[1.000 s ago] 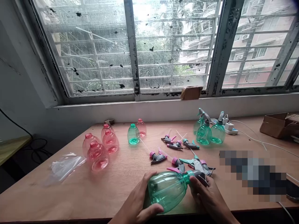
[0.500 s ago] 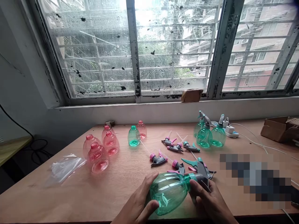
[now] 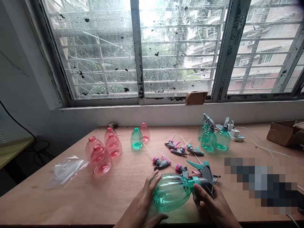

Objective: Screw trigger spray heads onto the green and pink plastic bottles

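Note:
A clear green spray bottle (image 3: 171, 193) lies tilted on its side above the table's front edge, its base toward my left hand (image 3: 144, 199). The fingers of that hand are spread beside the base, with the thumb stretched out below and apart from the bottle; whether the fingertips touch it I cannot tell. My right hand (image 3: 211, 202) is closed around the grey trigger sprayer (image 3: 205, 183) at the bottle's neck, thumb near the teal collar. Just behind lie loose sprayers with pink collars (image 3: 155, 160) and a teal-trigger sprayer (image 3: 198, 165).
Several pink bottles (image 3: 101, 161) without sprayers stand at left near a clear plastic bag (image 3: 67, 169). An uncapped green bottle (image 3: 137, 139) stands mid-back. Green bottles with sprayers (image 3: 209, 139) stand back right by a power strip (image 3: 237, 137). A cardboard box (image 3: 283, 133) is far right.
My left thumb has come off the bottle and its fingers have spread. The bottle's base has risen slightly and its surface looks turned. My right hand keeps its hold on the sprayer.

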Available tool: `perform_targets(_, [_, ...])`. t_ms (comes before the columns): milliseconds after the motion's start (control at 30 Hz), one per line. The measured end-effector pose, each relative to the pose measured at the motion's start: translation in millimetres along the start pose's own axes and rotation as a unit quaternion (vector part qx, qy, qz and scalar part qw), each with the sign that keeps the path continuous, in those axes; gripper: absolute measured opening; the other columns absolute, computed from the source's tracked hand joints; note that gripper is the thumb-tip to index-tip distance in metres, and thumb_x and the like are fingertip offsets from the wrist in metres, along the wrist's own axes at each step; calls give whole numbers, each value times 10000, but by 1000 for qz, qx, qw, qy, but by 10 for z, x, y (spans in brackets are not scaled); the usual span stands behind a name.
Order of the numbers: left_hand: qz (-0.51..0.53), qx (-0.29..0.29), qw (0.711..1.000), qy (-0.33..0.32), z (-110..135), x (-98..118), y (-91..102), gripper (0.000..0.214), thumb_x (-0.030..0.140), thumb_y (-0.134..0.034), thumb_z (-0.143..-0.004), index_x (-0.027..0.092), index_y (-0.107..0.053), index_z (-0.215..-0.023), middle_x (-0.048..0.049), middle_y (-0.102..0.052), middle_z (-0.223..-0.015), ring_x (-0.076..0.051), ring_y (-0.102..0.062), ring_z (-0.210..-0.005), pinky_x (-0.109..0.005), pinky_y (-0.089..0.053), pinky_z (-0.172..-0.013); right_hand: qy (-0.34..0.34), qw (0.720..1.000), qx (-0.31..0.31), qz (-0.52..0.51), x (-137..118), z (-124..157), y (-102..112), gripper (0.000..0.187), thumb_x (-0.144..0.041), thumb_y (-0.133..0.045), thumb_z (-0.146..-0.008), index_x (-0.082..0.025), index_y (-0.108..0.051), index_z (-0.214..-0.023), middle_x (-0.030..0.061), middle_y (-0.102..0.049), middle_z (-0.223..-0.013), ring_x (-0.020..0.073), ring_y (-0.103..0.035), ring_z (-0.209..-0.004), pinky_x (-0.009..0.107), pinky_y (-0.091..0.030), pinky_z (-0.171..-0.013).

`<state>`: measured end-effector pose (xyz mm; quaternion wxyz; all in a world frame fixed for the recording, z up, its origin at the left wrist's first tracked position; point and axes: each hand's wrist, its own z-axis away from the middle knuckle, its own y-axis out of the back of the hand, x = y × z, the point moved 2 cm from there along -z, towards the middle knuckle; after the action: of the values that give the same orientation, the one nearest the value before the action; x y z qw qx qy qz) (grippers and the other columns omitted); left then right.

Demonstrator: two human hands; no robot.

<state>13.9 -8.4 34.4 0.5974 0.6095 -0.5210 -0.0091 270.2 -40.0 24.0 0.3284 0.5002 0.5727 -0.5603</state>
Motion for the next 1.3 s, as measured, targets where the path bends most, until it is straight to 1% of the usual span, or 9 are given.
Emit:
perform_targets(67, [15, 5, 1000, -9, -4, -2, 9, 1064, 373, -801, -844, 414, -60, -1606, -63, -174, -1714, -372, -222, -1555, -536, -270, -1245, -1, 1000, -6, -2, -1, 0, -3, 589, -563, -818, -793, -157, -685, -1198, -48, -557, -576, 116, -472, -450, 215, -431, -393])
perform_targets(133, [42, 8, 999, -13, -6, 4, 32, 905, 538, -653, -932, 388, -81, -1617, -62, -206, -1709, -361, -226, -1555, -524, -248, -1255, -2, 1000, -6, -4, -8, 0, -5, 598, -573, -822, -782, -154, -690, -1188, -46, -562, -578, 115, -475, -453, 213, -429, -397])
perform_targets(200, [63, 7, 998, 0, -4, 19, 62, 695, 560, -459, -1023, 387, -140, -1616, -47, -228, -1705, -336, -219, -1561, -516, -225, -1264, -11, 1000, -1, -1, -20, 4, -9, 614, -597, -821, -770, -151, -694, -1172, -45, -565, -564, 116, -474, -450, 214, -424, -400])
perform_targets(267, [74, 5, 997, 18, -2, 38, 87, 598, 514, -408, -1055, 396, -201, -1604, -40, -251, -1699, -321, -223, -1562, -516, -215, -1267, -21, 1000, 5, 6, -35, 12, -17, 619, -620, -813, -763, -148, -698, -1146, -44, -566, -543, 117, -469, -438, 214, -407, -394])
perform_targets(433, [103, 22, 994, 3, -6, 52, 72, 722, 459, -650, -966, 417, -260, -1573, -57, -306, -1674, -346, -268, -1544, -539, -263, -1251, -29, 999, 31, 10, -66, 28, -31, 591, -637, -830, -727, -149, -708, -1036, -26, -596, -542, 118, -482, -427, 207, -381, -385])
perform_targets(600, [106, 29, 994, 15, -17, 46, 32, 971, 247, -816, -853, 450, -200, -1574, -52, -312, -1663, -354, -287, -1531, -530, -334, -1225, -39, 999, 35, 6, -82, 34, -44, 589, -625, -846, -720, -149, -706, -1037, -37, -585, -534, 94, -452, -431, 181, -341, -386])
perform_targets(733, [116, 31, 992, 22, -24, 66, 45, 1046, 139, -834, -808, 487, -195, -1559, -19, -324, -1653, -344, -311, -1520, -491, -418, -1185, -27, 999, 25, 14, -99, 34, -53, 610, -607, -842, -733, -134, -712, -1095, -38, -571, -547, 107, -455, -434, 208, -354, -396])
perform_targets(1000, [117, 40, 992, 32, -17, 111, 69, 978, 151, -852, -789, 464, -280, -1519, -32, -383, -1602, -351, -371, -1482, -460, -451, -1158, 46, 996, 21, 76, -90, 49, -41, 497, -589, -800, -776, -203, -766, -1087, -43, -502, -569, 145, -436, -428, 278, -409, -409])
perform_targets(1300, [140, 33, 989, 25, -10, 129, 69, 925, 171, -835, -805, 425, -309, -1523, -55, -375, -1596, -353, -389, -1468, -462, -457, -1156, -67, 997, 9, 41, -87, 41, -52, 663, -622, -832, -725, -185, -704, -1206, -82, -449, -515, 96, -366, -425, 192, -262, -390])
